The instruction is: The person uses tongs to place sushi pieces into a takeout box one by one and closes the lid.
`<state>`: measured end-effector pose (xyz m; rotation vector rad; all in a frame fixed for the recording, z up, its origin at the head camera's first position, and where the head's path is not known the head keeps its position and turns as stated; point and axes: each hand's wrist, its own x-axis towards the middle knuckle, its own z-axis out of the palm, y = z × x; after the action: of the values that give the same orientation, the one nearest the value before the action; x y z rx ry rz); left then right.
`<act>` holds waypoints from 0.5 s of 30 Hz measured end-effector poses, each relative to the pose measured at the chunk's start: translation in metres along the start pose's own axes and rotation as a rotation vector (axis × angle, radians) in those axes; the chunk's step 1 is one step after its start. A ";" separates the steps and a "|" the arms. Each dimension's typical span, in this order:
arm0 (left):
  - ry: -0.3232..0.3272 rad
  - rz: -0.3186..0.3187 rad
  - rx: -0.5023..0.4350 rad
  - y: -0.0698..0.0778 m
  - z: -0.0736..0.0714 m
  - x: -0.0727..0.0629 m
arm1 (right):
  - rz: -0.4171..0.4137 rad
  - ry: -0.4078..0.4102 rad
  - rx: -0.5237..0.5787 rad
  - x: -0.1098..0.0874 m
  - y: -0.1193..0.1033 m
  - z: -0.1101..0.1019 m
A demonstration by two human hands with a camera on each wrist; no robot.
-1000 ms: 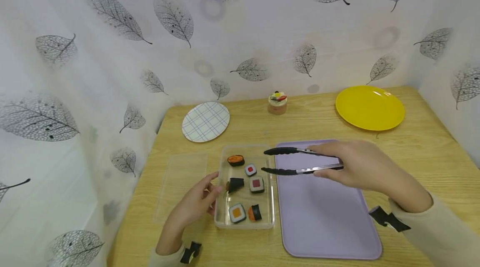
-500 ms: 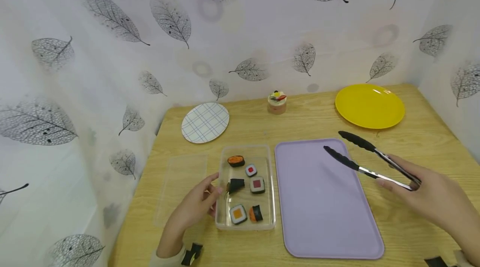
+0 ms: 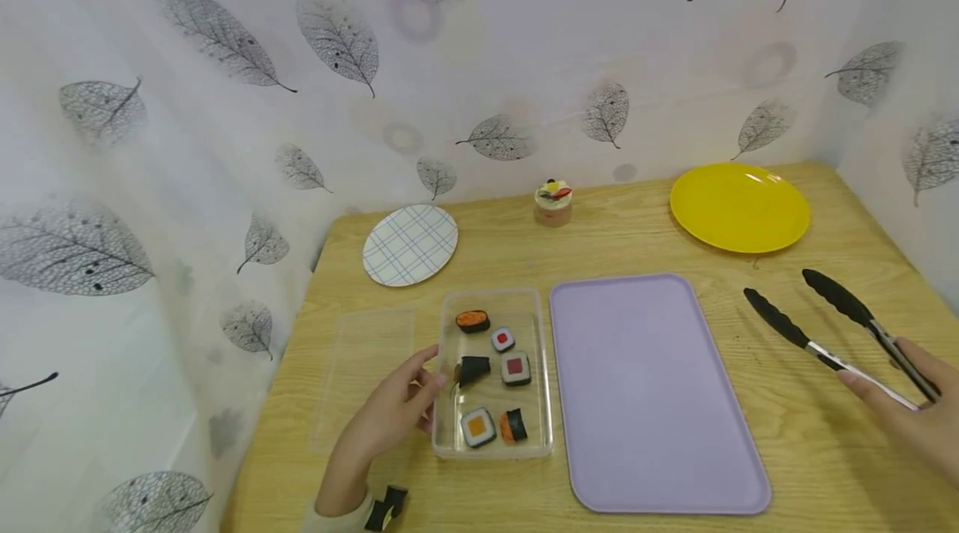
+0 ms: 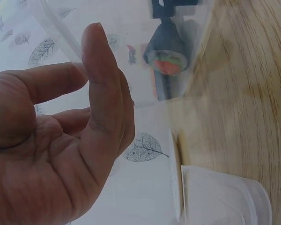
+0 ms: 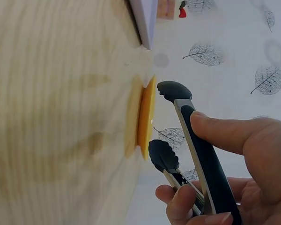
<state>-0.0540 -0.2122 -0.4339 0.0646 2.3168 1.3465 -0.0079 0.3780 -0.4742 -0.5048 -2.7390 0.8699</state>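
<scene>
My left hand steadies the left side of a clear plastic container, the thumb at its rim and the other fingers along the outer wall. Inside lie several sushi pieces: an orange-topped one, a small roll with a red centre, a larger red-centred roll, a dark cone-shaped hand roll, a yellow-centred roll and an orange-and-black piece. At the far right, my right hand grips metal tongs with black tips. The tongs' arms are spread, nothing between them.
A lilac tray lies right of the container, and a clear lid lies left of it. Along the back stand a checked white plate, a small toy cake and a yellow plate. A leaf-patterned curtain surrounds the table.
My right hand has carried the spread tongs from over the container and tray to the table's right side. The left hand stays at the container, and the sushi pieces lie as before.
</scene>
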 end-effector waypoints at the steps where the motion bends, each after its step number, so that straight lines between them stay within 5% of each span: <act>1: 0.001 0.000 0.001 0.000 0.000 0.000 | -0.005 0.002 -0.005 0.000 0.003 0.001; 10: 0.007 -0.005 0.006 -0.001 0.002 0.000 | 0.033 -0.162 -0.113 -0.007 0.000 0.009; 15: 0.012 -0.008 0.005 -0.001 0.002 0.000 | -0.024 -0.179 -0.175 -0.010 -0.008 0.013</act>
<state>-0.0533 -0.2107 -0.4354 0.0488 2.3275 1.3409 -0.0052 0.3611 -0.4809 -0.4443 -2.9962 0.7044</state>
